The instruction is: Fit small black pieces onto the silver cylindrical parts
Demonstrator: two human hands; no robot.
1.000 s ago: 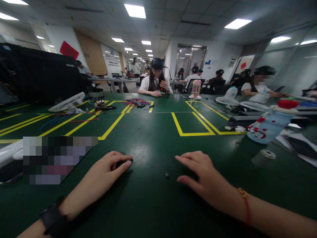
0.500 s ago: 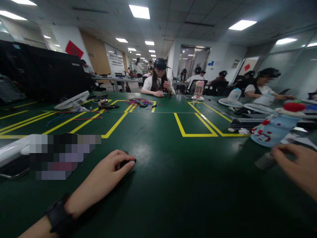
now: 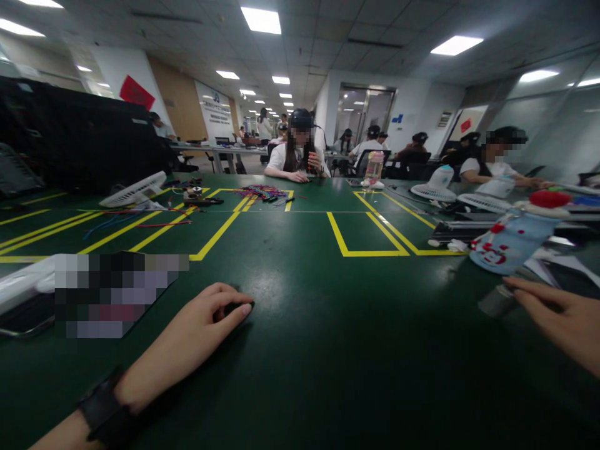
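Note:
My left hand (image 3: 213, 319) rests on the green table (image 3: 328, 350), with thumb and fingers closed on a small black object (image 3: 253, 305). Only the tip of that object shows, so its kind is hidden. At the right edge, the fingers of my right hand (image 3: 557, 315) are together at the top of a small grey cylinder (image 3: 495, 302). The cylinder leans slightly in the picture; whether it touches the table is unclear. Just behind it stands a light blue bottle (image 3: 510, 240) with a red top.
A white fan (image 3: 134, 189) and loose wires (image 3: 140, 215) lie at the left, near a bundle of coloured wires (image 3: 262, 192). Yellow tape (image 3: 375, 254) marks the table. Across it sits a person (image 3: 300, 153). A pink bottle (image 3: 374, 169) stands further back.
My right hand's fingers have straightened and shifted slightly left at the grey cylinder. My left hand keeps its grip; the whole view has drifted a little.

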